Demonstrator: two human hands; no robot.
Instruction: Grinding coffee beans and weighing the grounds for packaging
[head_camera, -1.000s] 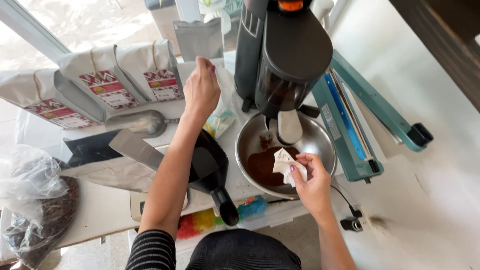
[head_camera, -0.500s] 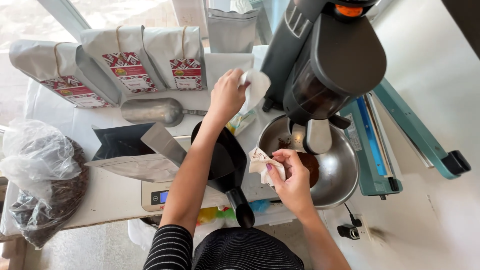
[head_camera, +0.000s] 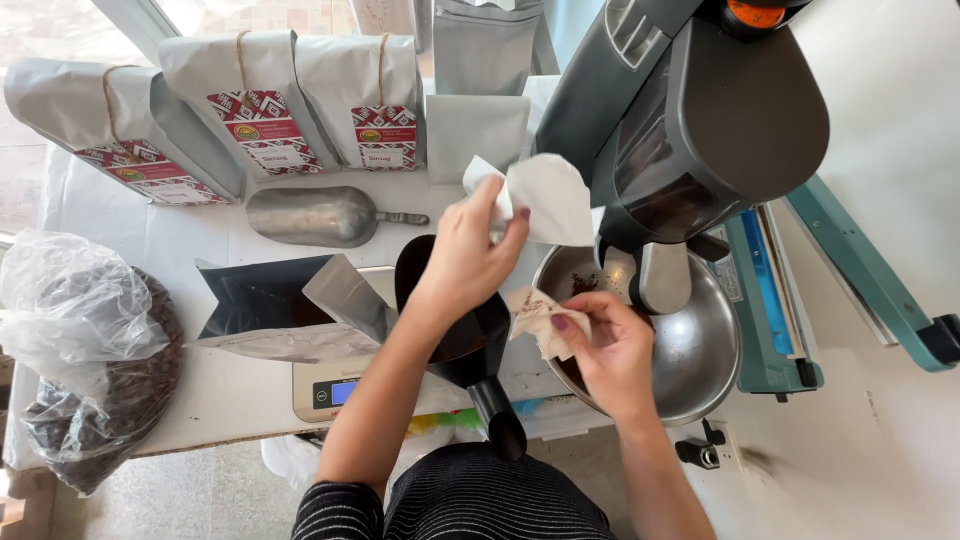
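Left hand: left hand (head_camera: 470, 255) is raised over the middle of the table, fingers pinched on a white paper filter (head_camera: 545, 198) that fans open up and to the right, next to the grinder.
Right hand: right hand (head_camera: 605, 350) sits nearer and lower, thumb and fingers closed on a crumpled stained paper (head_camera: 535, 315) at the near left rim of the bowl.
Hands together: close to each other but apart, each clamped on its own paper.
Steel bowl: steel bowl (head_camera: 700, 350) stands under the grinder spout, with dark grounds showing at its far left inside wall.
Grinder: dark grey grinder (head_camera: 710, 120) rises at the far right, its pale spout (head_camera: 662, 278) hanging into the bowl.
Black scoop: black scoop (head_camera: 470, 340) lies under the left wrist, handle pointing near, partly over the scale.
Scale: scale (head_camera: 335, 390) sits at the near table edge, with a lit blue screen.
Open bag: open silver bag (head_camera: 290, 310) lies on its side to the left of the black scoop.
Metal scoop: metal scoop (head_camera: 315, 215) rests farther back, handle to the right.
Filled bags: grey bags (head_camera: 250, 100) with red labels lean along the far left.
Plastic bag: clear plastic bag (head_camera: 90, 350) of dark beans slumps at the left edge.
Sealer: teal sealer (head_camera: 775, 300) lies right of the bowl.
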